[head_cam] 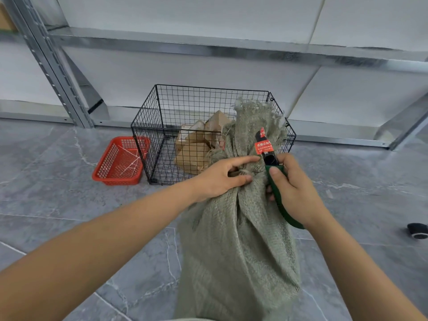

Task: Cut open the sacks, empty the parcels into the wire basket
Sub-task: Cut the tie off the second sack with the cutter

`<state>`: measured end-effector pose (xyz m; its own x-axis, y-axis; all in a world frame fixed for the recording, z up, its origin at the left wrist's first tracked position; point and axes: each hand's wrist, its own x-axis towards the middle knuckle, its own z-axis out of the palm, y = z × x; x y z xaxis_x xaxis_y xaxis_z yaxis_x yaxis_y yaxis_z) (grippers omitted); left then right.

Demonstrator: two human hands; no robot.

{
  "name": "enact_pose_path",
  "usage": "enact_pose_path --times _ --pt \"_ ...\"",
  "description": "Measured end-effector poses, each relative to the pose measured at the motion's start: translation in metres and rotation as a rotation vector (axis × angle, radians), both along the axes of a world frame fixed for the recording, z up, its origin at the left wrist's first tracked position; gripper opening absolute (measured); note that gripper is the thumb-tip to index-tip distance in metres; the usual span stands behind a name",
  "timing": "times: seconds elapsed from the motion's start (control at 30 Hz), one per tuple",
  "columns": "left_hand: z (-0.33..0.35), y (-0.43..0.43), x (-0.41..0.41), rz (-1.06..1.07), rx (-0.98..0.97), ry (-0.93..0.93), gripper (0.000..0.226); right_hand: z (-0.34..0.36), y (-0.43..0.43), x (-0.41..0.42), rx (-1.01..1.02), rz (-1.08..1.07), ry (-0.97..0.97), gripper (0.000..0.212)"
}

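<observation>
A grey-green woven sack [238, 251] stands upright on the grey tiled floor [69, 205], its neck bunched tight and its frayed mouth flaring above the bunch. The left hand [222, 179] has its grip closed round that neck from the left, thumb and lower fingers curled into the gathered cloth, the index finger stretched straight across towards the tool. The right hand [294, 191] has its grip wrapped round the green handle of a cutter [269, 158], whose black head (with a red label above it) sits against the right side of the neck, just beside the left index fingertip. So the sack's neck lies between the two grips, the bulging body hanging below them.

Just behind the sack stands the black wire basket [148, 144], with brown parcels [192, 149] piled in its right half. A red plastic basket [115, 167] touches its left side. Metal shelving [208, 46] runs along the back, and a small black object [418, 230] lies on the floor far right
</observation>
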<state>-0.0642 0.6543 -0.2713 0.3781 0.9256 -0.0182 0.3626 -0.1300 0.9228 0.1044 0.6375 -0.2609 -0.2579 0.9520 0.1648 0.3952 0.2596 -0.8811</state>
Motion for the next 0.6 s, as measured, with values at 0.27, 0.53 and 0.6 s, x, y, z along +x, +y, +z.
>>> enact_pose_path --times 0.27,0.53,0.6 --pt "-0.003 -0.003 -0.002 0.197 0.185 0.259 0.055 0.003 -0.005 0.011 0.119 -0.006 -0.34 0.012" --pt "0.004 -0.002 0.012 0.35 0.266 0.238 0.058 0.035 -0.027 0.019 0.288 -0.082 -0.665 0.019" --pt "0.005 -0.002 0.017 0.354 0.291 0.269 0.06 0.04 -0.033 0.018 0.242 -0.078 -0.721 0.02"
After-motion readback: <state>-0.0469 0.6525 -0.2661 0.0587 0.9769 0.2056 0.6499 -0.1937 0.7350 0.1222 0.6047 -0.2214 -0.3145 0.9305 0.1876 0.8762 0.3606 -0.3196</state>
